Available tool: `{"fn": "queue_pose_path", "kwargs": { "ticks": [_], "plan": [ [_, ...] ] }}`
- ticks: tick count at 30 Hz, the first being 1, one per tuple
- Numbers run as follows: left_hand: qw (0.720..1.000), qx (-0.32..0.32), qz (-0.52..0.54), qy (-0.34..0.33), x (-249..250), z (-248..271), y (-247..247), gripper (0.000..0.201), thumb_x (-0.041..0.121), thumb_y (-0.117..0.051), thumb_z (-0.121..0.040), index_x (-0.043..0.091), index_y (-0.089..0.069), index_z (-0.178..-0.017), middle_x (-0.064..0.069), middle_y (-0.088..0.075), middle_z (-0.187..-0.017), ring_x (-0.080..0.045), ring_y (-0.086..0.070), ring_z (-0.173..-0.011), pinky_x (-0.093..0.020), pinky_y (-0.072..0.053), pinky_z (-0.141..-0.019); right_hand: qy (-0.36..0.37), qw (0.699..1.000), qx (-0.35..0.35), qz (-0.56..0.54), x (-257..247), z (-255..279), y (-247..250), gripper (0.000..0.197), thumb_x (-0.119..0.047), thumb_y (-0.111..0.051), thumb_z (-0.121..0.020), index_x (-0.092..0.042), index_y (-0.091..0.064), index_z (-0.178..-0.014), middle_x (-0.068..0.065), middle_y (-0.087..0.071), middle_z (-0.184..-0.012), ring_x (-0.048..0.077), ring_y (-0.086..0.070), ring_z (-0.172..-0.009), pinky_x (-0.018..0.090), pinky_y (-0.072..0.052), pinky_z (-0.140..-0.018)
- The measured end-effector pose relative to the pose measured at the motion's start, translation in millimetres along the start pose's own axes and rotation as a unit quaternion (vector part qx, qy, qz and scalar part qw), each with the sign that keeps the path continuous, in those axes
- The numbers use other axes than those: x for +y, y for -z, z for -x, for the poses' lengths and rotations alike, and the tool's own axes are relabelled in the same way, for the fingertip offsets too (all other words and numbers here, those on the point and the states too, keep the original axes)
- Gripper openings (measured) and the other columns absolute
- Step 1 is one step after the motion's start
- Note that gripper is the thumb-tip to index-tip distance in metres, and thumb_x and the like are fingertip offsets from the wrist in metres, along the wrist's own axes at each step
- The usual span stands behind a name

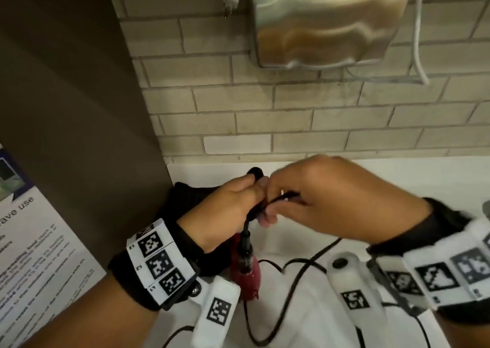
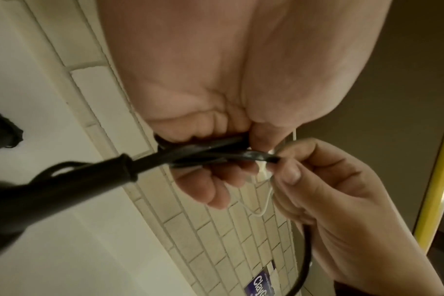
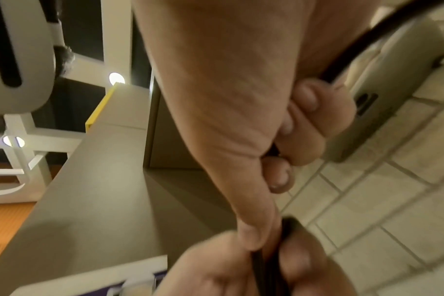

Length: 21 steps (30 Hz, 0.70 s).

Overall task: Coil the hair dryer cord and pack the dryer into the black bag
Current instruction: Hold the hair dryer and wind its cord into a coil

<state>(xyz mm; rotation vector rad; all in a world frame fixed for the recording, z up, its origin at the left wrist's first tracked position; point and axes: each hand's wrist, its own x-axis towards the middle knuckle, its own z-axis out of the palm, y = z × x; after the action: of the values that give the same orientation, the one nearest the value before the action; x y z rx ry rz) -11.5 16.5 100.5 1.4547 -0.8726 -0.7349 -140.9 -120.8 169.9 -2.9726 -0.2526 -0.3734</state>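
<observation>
1. Head view, and we're mid-coil! The left hand (image 1: 228, 209) is closed round a small bundle of black cord (image 1: 289, 276), up above the white counter (image 1: 397, 178). The right hand (image 1: 331, 202) pinches a strand right beside it, fingertips nearly touching the left thumb. The hair dryer (image 1: 245, 263), dark red with a black cord sleeve, hangs just under the left hand. A good stretch of cord lies loose on the counter. The black bag (image 1: 185, 196) sits behind the left hand against the brown panel (image 1: 79, 109). On the brick wall above is a steel hand dryer (image 1: 326, 21).

2. Left wrist view: the left hand's fingers (image 2: 210, 188) curl round several laps of cord (image 2: 216, 152), thumb pressing on top. The right hand's (image 2: 342, 200) thumb and forefinger nip the newest lap at the bundle's end. The dryer's black sleeve (image 2: 89, 176) runs off lower left.

3. Right wrist view: the right hand (image 3: 228, 110) has cord (image 3: 368, 40) threading through its curled fingers, thumb pinning the strand by the left hand (image 3: 241, 270) below.

4. My call: keep each lap the same length, lay it flat under the left thumb before letting go, and let the slack slide through the right fingers so the cord doesn't twist. The bag waits untouched; packing comes after.
</observation>
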Motion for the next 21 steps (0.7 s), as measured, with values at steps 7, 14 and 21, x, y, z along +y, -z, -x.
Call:
{"fn": "queue_pose_path", "kwargs": {
  "ticks": [7, 14, 21],
  "plan": [
    [0.991, -0.115, 0.037, 0.064, 12.1, 6.9, 5.7, 0.061, 0.058, -0.034, -0.097, 0.009, -0.050, -0.065, -0.008, -0.040, -0.059, -0.022, -0.039, -0.051, -0.033, -0.030, -0.052, -0.090, 0.966, 0.076, -0.230, 42.5, -16.1, 18.5, 0.004, -0.031, -0.076, -0.085, -0.028, -0.076, -0.087, -0.001, -0.076, -0.081, 0.012, -0.070, -0.074, 0.033, -0.057, -0.074],
    [0.902, -0.229, 0.354, 0.091, 11.4, 8.3, 13.4, 0.058, 0.053, -0.036, -0.101, 0.016, -0.033, -0.056, -0.001, -0.022, -0.051, -0.014, -0.023, -0.042, -0.029, -0.017, -0.043, -0.171, 0.845, 0.119, -0.493, 66.8, -18.4, -40.5, 0.009, -0.012, -0.057, -0.100, -0.011, -0.064, -0.096, 0.004, -0.055, -0.068, 0.017, -0.046, -0.041, 0.024, -0.038, -0.043],
    [0.866, -0.181, 0.466, -0.013, 20.5, 2.5, 28.6, 0.059, 0.052, -0.022, -0.105, 0.019, -0.034, -0.058, 0.002, -0.028, -0.053, -0.013, -0.027, -0.045, -0.026, -0.027, -0.044, -0.187, 0.900, 0.081, -0.384, 48.2, -2.9, -96.6, 0.027, -0.030, -0.048, -0.104, -0.028, -0.075, -0.106, -0.023, -0.064, -0.064, -0.002, -0.058, -0.057, 0.015, -0.043, -0.058]
  ]
}}
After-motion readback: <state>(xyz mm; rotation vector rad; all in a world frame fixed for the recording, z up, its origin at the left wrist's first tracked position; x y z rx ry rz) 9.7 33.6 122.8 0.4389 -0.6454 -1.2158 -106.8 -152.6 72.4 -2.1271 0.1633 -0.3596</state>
